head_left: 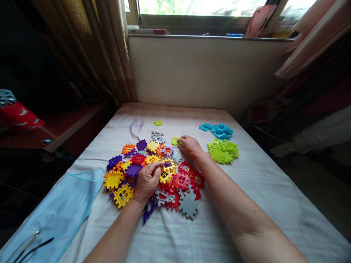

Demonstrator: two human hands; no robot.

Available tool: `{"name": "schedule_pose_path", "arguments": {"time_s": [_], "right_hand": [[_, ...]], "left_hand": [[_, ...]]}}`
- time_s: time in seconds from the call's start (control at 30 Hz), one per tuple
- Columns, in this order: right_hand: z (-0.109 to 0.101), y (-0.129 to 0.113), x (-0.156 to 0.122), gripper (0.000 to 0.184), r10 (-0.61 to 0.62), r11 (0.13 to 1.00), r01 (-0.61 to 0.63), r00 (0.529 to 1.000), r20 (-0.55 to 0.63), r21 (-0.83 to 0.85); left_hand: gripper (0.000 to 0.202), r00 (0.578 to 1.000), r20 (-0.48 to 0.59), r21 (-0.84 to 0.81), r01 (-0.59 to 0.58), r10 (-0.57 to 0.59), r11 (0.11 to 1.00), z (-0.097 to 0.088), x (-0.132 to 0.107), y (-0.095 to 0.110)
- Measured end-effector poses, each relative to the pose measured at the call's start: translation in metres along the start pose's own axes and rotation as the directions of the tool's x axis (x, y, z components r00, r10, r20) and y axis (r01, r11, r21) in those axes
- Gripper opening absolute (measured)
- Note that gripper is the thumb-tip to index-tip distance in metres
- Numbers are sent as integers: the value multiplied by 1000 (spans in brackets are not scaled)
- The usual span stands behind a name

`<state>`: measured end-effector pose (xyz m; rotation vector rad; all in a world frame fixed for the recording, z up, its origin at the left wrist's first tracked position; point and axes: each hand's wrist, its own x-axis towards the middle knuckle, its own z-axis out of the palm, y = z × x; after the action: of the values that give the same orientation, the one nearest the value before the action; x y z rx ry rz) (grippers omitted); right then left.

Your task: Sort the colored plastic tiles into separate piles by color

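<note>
My right hand (190,146) reaches past the far side of a mixed heap, its fingers closed on the edge of a small lime-green building piece (175,141). Over the middle of the heap, my left hand (148,179) has thumb and forefinger pressed together beside a yellow window-frame piece (168,166); what they pinch, if anything, I cannot make out. Around it lie purple pieces (133,169), yellow pieces (113,179), red pieces (181,180) and grey pieces (188,204), all with notched edges. To the right sits a pile of lime-green pieces (222,150), with blue pieces (221,131) behind it.
A single lime-green piece (158,123) lies farther back on the white sheet (255,190). At left are a light-blue cloth bag (63,204) and a pair of glasses (33,243). A low wall (208,73) and a curtain (109,54) bound the far side.
</note>
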<state>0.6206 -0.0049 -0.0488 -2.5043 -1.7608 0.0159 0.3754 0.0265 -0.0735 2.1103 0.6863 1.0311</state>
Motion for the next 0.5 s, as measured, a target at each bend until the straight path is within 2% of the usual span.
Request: {"name": "schedule_pose_path", "arguments": {"time_s": [0.1, 0.2, 0.33, 0.5], "right_hand": [[-3, -2, -9, 34, 39, 999, -39, 999, -31, -20], [-6, 3, -22, 38, 201, 979, -202, 974, -103, 8], [-11, 23, -45, 35, 386, 922, -374, 904, -182, 98], [-17, 66, -77, 36, 540, 842, -512, 793, -282, 173]], "left_hand": [[23, 1000, 3, 5, 1, -1, 1000, -1, 0, 2], [24, 1000, 13, 18, 4, -4, 1000, -2, 1, 3], [25, 1000, 13, 33, 12, -13, 999, -2, 1, 2], [25, 999, 20, 17, 28, -28, 999, -2, 1, 2]]}}
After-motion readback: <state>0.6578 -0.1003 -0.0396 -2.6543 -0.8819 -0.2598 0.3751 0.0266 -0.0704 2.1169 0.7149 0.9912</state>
